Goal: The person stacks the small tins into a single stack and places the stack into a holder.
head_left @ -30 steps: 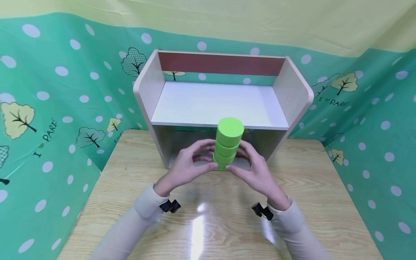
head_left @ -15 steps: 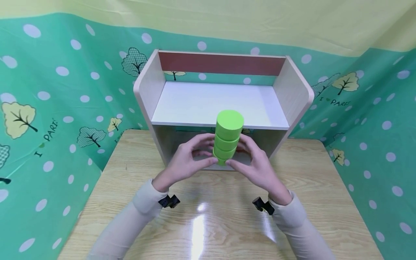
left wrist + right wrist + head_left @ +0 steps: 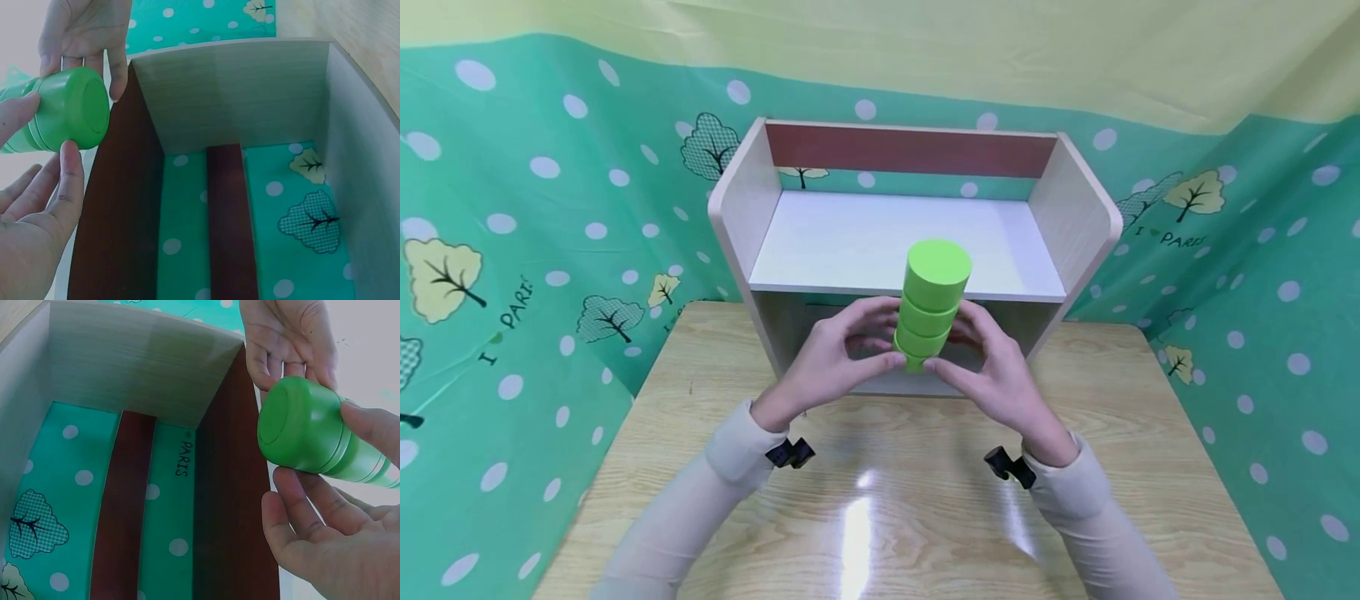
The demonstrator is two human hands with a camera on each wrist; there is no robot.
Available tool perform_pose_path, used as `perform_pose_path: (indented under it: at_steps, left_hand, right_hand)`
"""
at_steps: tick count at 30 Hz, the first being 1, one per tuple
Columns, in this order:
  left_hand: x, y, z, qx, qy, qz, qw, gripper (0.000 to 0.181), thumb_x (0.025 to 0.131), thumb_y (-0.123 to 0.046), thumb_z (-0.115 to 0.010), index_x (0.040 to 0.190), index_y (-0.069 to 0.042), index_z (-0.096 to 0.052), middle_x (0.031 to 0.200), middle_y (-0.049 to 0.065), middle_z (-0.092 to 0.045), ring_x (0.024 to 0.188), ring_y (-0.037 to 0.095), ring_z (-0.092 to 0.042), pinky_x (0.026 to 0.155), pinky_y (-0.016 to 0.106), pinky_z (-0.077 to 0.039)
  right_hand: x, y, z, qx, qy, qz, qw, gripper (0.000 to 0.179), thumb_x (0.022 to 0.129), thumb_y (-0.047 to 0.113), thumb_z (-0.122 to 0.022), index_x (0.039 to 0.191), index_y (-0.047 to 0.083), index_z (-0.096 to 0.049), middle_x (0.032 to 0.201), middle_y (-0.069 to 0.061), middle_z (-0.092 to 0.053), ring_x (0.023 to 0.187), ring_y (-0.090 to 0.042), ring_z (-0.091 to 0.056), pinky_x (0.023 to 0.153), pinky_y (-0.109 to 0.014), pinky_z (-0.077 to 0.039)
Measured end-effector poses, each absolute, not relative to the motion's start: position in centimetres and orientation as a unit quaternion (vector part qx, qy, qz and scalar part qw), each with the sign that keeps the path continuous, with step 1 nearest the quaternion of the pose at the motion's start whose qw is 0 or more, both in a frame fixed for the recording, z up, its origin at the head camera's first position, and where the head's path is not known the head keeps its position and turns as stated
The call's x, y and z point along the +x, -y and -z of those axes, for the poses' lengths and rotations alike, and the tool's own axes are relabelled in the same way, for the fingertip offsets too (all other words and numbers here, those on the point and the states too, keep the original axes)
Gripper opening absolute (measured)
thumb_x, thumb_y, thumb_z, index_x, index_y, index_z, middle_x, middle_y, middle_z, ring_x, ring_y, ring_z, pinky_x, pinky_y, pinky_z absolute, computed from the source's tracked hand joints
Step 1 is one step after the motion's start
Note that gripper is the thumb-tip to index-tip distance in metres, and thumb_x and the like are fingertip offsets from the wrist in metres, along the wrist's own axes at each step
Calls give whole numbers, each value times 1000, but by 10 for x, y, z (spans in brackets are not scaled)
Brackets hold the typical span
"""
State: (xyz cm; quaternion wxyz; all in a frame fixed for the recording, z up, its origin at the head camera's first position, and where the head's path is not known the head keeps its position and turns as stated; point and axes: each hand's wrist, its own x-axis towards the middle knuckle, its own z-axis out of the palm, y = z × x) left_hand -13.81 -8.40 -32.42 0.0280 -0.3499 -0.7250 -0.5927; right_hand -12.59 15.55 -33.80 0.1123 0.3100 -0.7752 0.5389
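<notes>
A bright green ringed cylinder (image 3: pixel 935 287), flat on top with grooves around its body, stands nearly upright in front of the shelf unit in the head view. My left hand (image 3: pixel 838 350) grips its lower part from the left, and my right hand (image 3: pixel 988 371) grips it from the right. Both thumbs press near its bottom end on the side facing me. The fingers behind it are partly hidden. In the left wrist view, the rounded bottom of the green cylinder (image 3: pixel 69 109) shows between the two hands; the right wrist view shows that same rounded end (image 3: pixel 300 425).
Just behind the hands stands a pale two-level shelf unit (image 3: pixel 887 237) with raised side panels and a brown back rail (image 3: pixel 913 148). It rests on a light wooden table (image 3: pixel 910 517). Green patterned cloth (image 3: pixel 550 208) hangs at the back and both sides.
Both hands have raised the green cylinder a little, so its top overlaps more of the upper shelf in the head view. The grip looks the same, and the shelf unit has not moved.
</notes>
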Motion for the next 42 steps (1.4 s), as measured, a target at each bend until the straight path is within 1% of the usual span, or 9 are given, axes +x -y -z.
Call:
perform_pose_path:
  at_steps: [2,6,8,15,27,34,42]
  left_hand:
    - [-143,84,328,-353,723,592,28,63,84,5,-77,141,-1,-50,128,14,-63,111,24,-64,90,36,-60]
    - [-153,84,335,-359,719,594,32,65,84,1,-79,142,-6,-51,129,10,-64,111,21,-64,90,34,-60]
    - [-156,85,335,-363,716,595,36,66,84,0,-80,142,-8,-51,128,9,-64,111,20,-64,90,33,-60]
    - [-162,85,330,-377,702,603,48,64,84,-1,-80,142,-8,-51,127,10,-65,110,21,-65,89,34,-60]
    - [-170,84,320,-386,705,592,64,64,84,-3,-80,142,-10,-52,124,7,-67,108,18,-66,88,35,-61]
    - [-172,84,313,-377,705,598,61,62,86,-2,-79,141,-8,-52,126,9,-66,109,20,-65,89,34,-60]
    - [-178,84,308,-371,708,597,65,61,86,-5,-79,141,-12,-53,126,5,-66,109,18,-65,90,34,-60]
  right_hand:
    - [-127,-156,336,314,771,-542,114,75,83,-6,-78,148,12,-44,132,-4,-63,115,-22,-62,98,-50,-54]
    - [-129,-156,331,319,768,-543,118,75,83,-6,-78,147,11,-44,132,-5,-63,115,-24,-62,99,-44,-54]
    - [-130,-156,329,320,769,-540,121,75,83,-6,-78,147,11,-44,131,-5,-64,115,-23,-62,99,-43,-54]
    - [-134,-157,321,325,769,-535,126,76,83,-6,-79,148,10,-43,132,-5,-63,117,-22,-61,100,-39,-53]
    - [-142,-158,312,325,773,-528,134,77,83,-5,-79,149,13,-43,132,-4,-64,117,-21,-62,100,-40,-53]
    - [-146,-157,306,322,774,-528,133,77,84,-4,-78,149,13,-42,132,-4,-63,117,-21,-61,101,-40,-52]
    - [-153,-156,299,322,776,-524,137,76,85,-2,-78,150,14,-42,132,-4,-63,118,-20,-61,100,-47,-52]
